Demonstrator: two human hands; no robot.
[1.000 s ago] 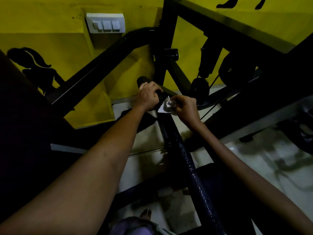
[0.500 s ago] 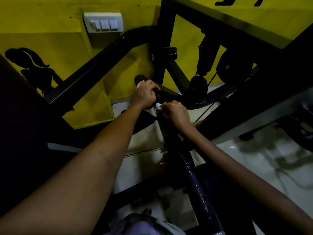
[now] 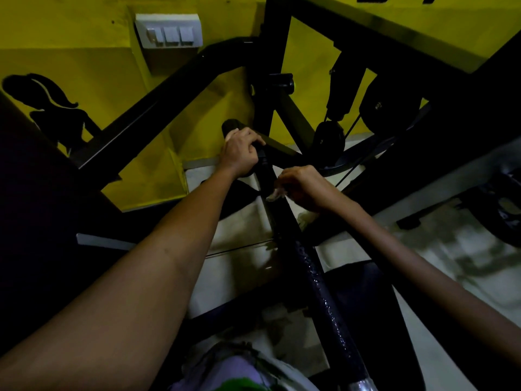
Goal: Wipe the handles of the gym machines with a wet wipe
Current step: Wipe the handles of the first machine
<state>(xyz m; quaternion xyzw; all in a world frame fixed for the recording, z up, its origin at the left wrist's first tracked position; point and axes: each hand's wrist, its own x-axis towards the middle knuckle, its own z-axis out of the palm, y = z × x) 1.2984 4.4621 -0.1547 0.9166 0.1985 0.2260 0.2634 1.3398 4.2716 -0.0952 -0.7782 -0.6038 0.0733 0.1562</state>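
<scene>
At the machine's black bar (image 3: 284, 218), wiping is under way. Left hand (image 3: 239, 156) curls around the upper handle (image 3: 234, 127), its grip closed on the foam and steadying it. Right hand (image 3: 306, 187) sits just right of the bar, fingers curled and pinching the wipe (image 3: 275, 195), which shows as a small white scrap touching the bar's side below the left hand. Step judged: rubbing down the bar section beneath the handle; lower part of the bar glistens, likely wet already. Next move calls for wrapping the wipe around the bar and keeping pressure through the stroke, then shifting the left hand so the covered foam gets wiped too. Floor (image 3: 242, 266) is pale, glossy tile. Wall (image 3: 84, 38) is yellow, with a white switch plate (image 3: 169, 31) and a black silhouette decal (image 3: 48, 103). Lighting dim; frame members dark.
</scene>
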